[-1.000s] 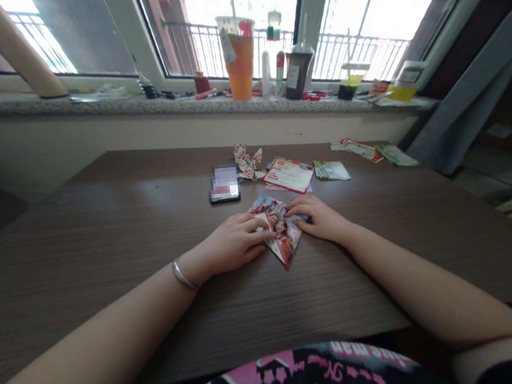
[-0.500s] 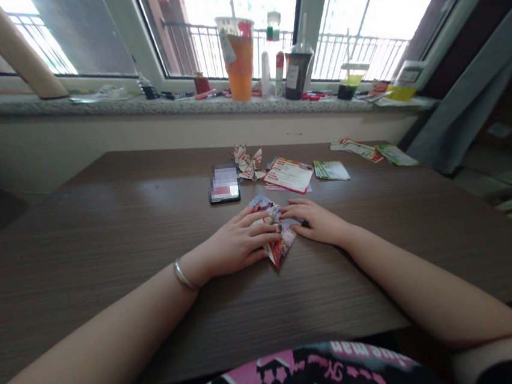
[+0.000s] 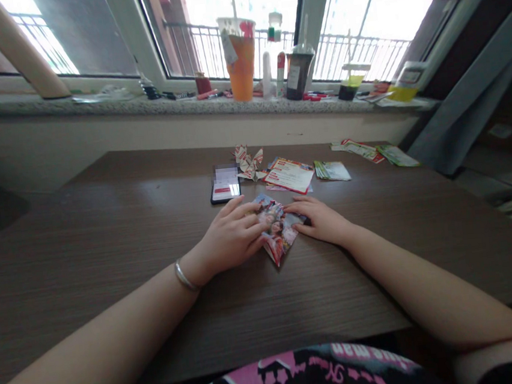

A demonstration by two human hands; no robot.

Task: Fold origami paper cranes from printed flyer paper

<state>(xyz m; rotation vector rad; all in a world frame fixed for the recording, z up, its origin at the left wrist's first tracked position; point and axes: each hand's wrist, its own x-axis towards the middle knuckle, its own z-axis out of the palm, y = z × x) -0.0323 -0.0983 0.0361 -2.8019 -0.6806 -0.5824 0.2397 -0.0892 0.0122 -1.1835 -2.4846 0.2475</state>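
A folded piece of colourful printed paper (image 3: 277, 231) lies on the table in front of me, one corner pointing toward my body. My left hand (image 3: 237, 233), a silver bangle at its wrist, rests along the paper's left side with the fingers stretched out and their tips on it. On the opposite edge, the fingers of my right hand (image 3: 316, 219) lie extended on the paper, thumb apart. Just beyond the paper sit a phone (image 3: 225, 184) with a lit screen and folded paper figures (image 3: 249, 163) in white and red.
Behind the paper is a stack of printed sheets (image 3: 289, 175), with smaller cards (image 3: 332, 171) to its right and more paper strips (image 3: 397, 155) farther right. Along the windowsill (image 3: 175, 106) stand an orange drink cup (image 3: 240, 66), a dark drink cup (image 3: 299, 76) and several small items.
My left hand has drawn back slightly to the left, uncovering more of the paper's printed middle. The right hand stays at the right edge.
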